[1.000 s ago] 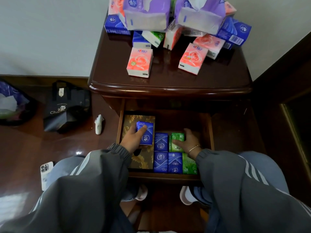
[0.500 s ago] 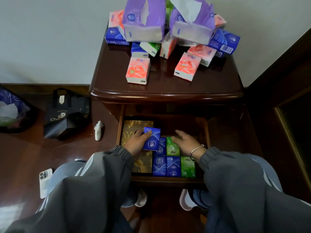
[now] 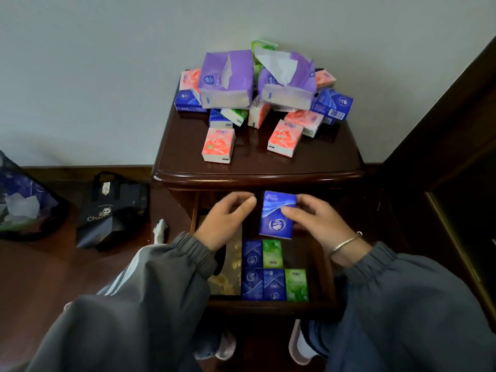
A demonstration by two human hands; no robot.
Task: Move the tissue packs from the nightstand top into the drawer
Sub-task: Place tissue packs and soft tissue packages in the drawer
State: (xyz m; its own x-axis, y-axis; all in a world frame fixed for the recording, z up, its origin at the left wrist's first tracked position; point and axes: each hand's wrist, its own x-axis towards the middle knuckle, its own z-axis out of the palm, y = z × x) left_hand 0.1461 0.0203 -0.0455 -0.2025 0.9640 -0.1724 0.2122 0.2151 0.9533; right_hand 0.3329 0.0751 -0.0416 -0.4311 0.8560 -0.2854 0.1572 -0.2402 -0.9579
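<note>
Pinches a blue tissue pack [image 3: 272, 210] in the right hand [image 3: 316, 224] over the drawer [image 3: 268, 307], left hand [image 3: 225, 221] loose and empty, with five packs [image 3: 264, 275] stowed and a big heap [image 3: 257, 103] waiting on the nightstand top [image 3: 255, 170].

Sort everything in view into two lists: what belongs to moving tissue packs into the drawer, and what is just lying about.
Job: blue tissue pack held in the right hand; left hand, empty; pile of tissue packs on the nightstand top; open drawer, five packs inside.
Lying about: black tote bag; small white object on floor; dark bag at far left.
</note>
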